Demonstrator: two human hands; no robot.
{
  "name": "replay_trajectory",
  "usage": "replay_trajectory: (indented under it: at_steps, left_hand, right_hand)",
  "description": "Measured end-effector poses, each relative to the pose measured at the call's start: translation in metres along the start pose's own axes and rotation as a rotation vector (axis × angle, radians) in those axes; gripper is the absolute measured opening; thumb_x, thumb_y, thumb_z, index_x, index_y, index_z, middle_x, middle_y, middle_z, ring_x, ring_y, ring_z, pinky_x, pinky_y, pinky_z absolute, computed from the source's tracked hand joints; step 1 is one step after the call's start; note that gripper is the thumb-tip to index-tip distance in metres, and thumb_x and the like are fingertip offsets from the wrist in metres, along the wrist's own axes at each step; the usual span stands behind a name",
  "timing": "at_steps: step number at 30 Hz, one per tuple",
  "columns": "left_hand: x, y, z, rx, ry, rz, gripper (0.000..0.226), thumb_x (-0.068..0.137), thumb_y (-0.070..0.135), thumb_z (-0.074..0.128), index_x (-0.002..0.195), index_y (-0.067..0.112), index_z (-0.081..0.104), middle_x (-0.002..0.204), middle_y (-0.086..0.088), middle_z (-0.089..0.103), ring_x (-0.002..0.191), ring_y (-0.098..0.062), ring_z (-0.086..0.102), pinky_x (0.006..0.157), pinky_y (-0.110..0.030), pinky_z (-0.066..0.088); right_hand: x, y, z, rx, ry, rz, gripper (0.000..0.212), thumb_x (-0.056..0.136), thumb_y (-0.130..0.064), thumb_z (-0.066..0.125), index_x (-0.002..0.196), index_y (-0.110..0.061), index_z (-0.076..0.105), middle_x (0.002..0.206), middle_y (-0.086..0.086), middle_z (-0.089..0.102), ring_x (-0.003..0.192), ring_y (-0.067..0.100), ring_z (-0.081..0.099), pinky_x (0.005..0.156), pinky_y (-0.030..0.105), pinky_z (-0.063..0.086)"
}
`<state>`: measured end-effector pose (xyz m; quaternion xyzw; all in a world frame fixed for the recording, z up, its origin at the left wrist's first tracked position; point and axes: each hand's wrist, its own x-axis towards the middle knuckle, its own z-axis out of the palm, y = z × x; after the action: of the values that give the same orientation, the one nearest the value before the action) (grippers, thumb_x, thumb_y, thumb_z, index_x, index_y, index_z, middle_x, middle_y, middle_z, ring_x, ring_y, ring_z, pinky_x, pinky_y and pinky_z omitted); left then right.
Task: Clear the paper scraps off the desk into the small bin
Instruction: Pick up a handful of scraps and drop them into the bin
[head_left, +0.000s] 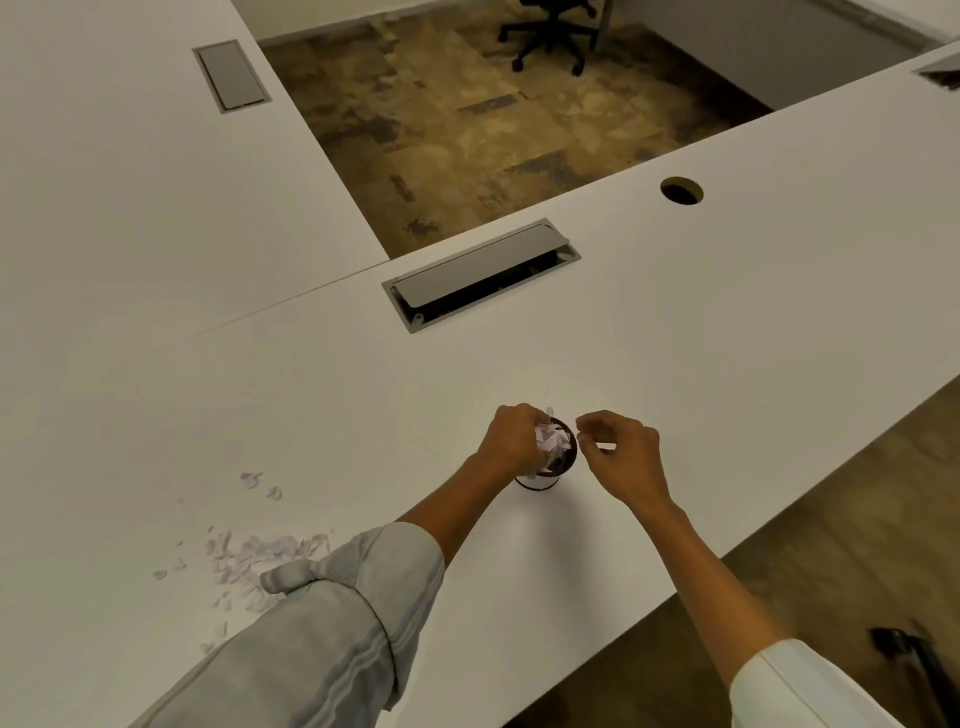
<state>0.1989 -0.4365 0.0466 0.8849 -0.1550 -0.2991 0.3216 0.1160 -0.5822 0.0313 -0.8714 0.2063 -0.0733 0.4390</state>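
A small dark round bin stands on the white desk, heaped with pale paper scraps. My left hand is curled over the bin's left rim, its fingers closed on scraps at the opening. My right hand hovers just right of the rim, thumb and fingers pinched together; whether a scrap sits between them is hard to tell. A loose pile of paper scraps lies on the desk at the lower left, partly hidden behind my left sleeve. A few stray scraps lie above that pile.
A grey cable hatch, lid ajar, is set in the desk beyond the bin, and a round cable hole lies further right. A second hatch sits at the far left. The desk's front edge runs diagonally at right. An office chair stands on the floor.
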Motion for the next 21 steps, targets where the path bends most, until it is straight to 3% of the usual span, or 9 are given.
replay_trajectory:
  at_steps: [2, 4, 7, 10, 13, 16, 21]
  left_hand:
    - [-0.001, 0.001, -0.001, 0.033, -0.044, 0.013, 0.076, 0.07, 0.017, 0.083, 0.138, 0.012, 0.049, 0.135, -0.012, 0.056, 0.121, -0.028, 0.055, 0.098, -0.03, 0.046]
    - [-0.003, 0.001, -0.008, 0.034, -0.092, 0.025, 0.088, 0.067, 0.014, 0.084, 0.143, 0.015, 0.04, 0.138, -0.013, 0.052, 0.121, -0.029, 0.054, 0.095, -0.031, 0.047]
    - [-0.005, -0.001, -0.022, 0.009, -0.159, 0.009, 0.098, 0.065, 0.01, 0.085, 0.147, 0.019, 0.031, 0.134, -0.015, 0.056, 0.114, -0.03, 0.06, 0.093, -0.036, 0.053]
    - [-0.007, -0.005, -0.034, -0.013, -0.218, -0.004, 0.1, 0.065, 0.009, 0.084, 0.147, 0.02, 0.028, 0.13, -0.014, 0.059, 0.112, -0.028, 0.061, 0.094, -0.04, 0.054]
    - [-0.011, -0.01, -0.04, -0.045, -0.255, -0.007, 0.094, 0.069, 0.008, 0.082, 0.146, 0.019, 0.029, 0.132, -0.013, 0.059, 0.115, -0.027, 0.06, 0.096, -0.041, 0.053]
    - [-0.015, -0.015, -0.039, -0.087, -0.246, 0.007, 0.081, 0.072, 0.002, 0.077, 0.142, 0.015, 0.037, 0.128, -0.015, 0.062, 0.113, -0.026, 0.063, 0.096, -0.041, 0.054]
    - [-0.016, -0.023, -0.035, -0.162, -0.088, 0.032, 0.05, 0.075, -0.002, 0.071, 0.121, 0.006, 0.056, 0.103, -0.018, 0.073, 0.088, -0.024, 0.072, 0.082, -0.032, 0.059]
  right_hand:
    - [-0.002, -0.002, 0.001, 0.018, -0.001, -0.019, 0.017, 0.082, -0.005, 0.067, 0.097, -0.013, 0.071, 0.092, -0.003, 0.072, 0.077, -0.004, 0.066, 0.06, 0.002, 0.05]
    - [-0.004, -0.005, 0.004, -0.003, -0.037, -0.084, 0.019, 0.081, -0.01, 0.069, 0.099, -0.014, 0.071, 0.095, -0.001, 0.073, 0.077, 0.002, 0.069, 0.061, 0.012, 0.056]
    - [-0.003, -0.009, 0.013, -0.165, -0.117, -0.151, 0.022, 0.08, -0.025, 0.073, 0.101, -0.019, 0.072, 0.096, -0.001, 0.073, 0.08, 0.012, 0.069, 0.067, 0.03, 0.06]
    - [-0.001, -0.014, 0.025, -0.35, -0.238, -0.153, 0.011, 0.08, -0.027, 0.072, 0.09, -0.025, 0.075, 0.09, -0.002, 0.072, 0.078, 0.019, 0.067, 0.067, 0.035, 0.058]
    - [0.004, -0.018, 0.037, -0.416, -0.319, -0.145, 0.006, 0.078, -0.019, 0.068, 0.077, -0.022, 0.073, 0.08, -0.006, 0.068, 0.067, 0.015, 0.062, 0.059, 0.029, 0.052]
    - [0.013, -0.021, 0.049, -0.51, -0.359, -0.04, 0.01, 0.081, -0.016, 0.064, 0.089, -0.018, 0.07, 0.081, 0.001, 0.069, 0.058, 0.011, 0.052, 0.053, 0.021, 0.04]
    - [0.022, -0.025, 0.063, -0.753, -0.406, -0.068, 0.02, 0.088, -0.022, 0.064, 0.102, -0.008, 0.067, 0.099, 0.013, 0.068, 0.082, 0.027, 0.066, 0.062, 0.028, 0.045]
